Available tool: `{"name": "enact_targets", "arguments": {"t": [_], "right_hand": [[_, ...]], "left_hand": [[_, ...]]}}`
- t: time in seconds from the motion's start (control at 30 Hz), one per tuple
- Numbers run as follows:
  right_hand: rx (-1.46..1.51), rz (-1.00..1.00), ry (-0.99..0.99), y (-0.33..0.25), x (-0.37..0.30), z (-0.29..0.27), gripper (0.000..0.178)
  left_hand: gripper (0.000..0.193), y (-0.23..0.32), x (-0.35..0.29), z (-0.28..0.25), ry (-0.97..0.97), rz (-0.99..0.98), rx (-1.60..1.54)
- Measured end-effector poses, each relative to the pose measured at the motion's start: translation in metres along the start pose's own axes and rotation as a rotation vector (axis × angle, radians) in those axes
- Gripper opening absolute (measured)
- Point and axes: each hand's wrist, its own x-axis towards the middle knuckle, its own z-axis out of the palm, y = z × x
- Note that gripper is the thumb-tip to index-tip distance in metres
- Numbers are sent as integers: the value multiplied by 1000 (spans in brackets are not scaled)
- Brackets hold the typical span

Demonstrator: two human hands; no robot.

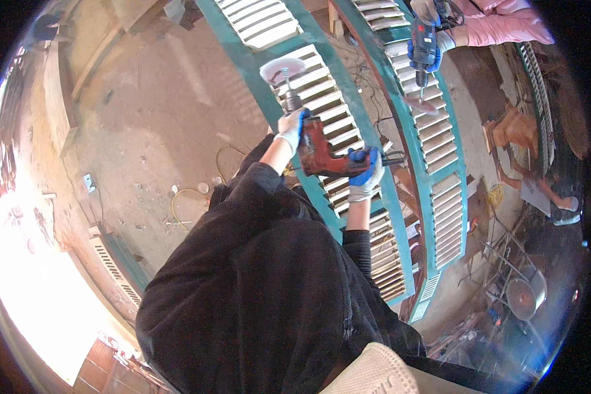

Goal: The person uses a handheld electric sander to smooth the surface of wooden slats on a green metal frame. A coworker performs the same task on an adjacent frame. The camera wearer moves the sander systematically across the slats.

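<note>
My left hand [290,128], in a white and blue glove, is wrapped round the front of a red power drill [319,150]. Closed on the drill's rear handle is my right hand [366,174], gloved the same way. A round sanding disc [284,69] is fitted in the chuck and lies over the slats of a louvered shutter panel [243,69]. The panel has a green frame and pale, bare-looking slats. Whether the disc touches the wood, I cannot tell.
A second green shutter [464,197] stands alongside. Over it a co-worker's gloved hands [443,41] hold a dark drill [425,49] with a disc. A yellow cord [174,210] lies on the dusty floor. A drum-shaped fan [524,295] is at the lower right.
</note>
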Motion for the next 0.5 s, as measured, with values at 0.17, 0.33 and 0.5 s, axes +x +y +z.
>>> {"name": "enact_targets", "arguments": {"t": [0.17,0.33,0.5], "right_hand": [[86,-58,-138,-17,22,7,21],[64,-95,-108,-25,26,8,20],[-48,72,-229,-24,11,38,17]], "left_hand": [[21,17,7,37,-237,-50,-127],[20,57,-37,43,-357,-31,-25],[23,15,-9,-17,-261,-127,-444]]}}
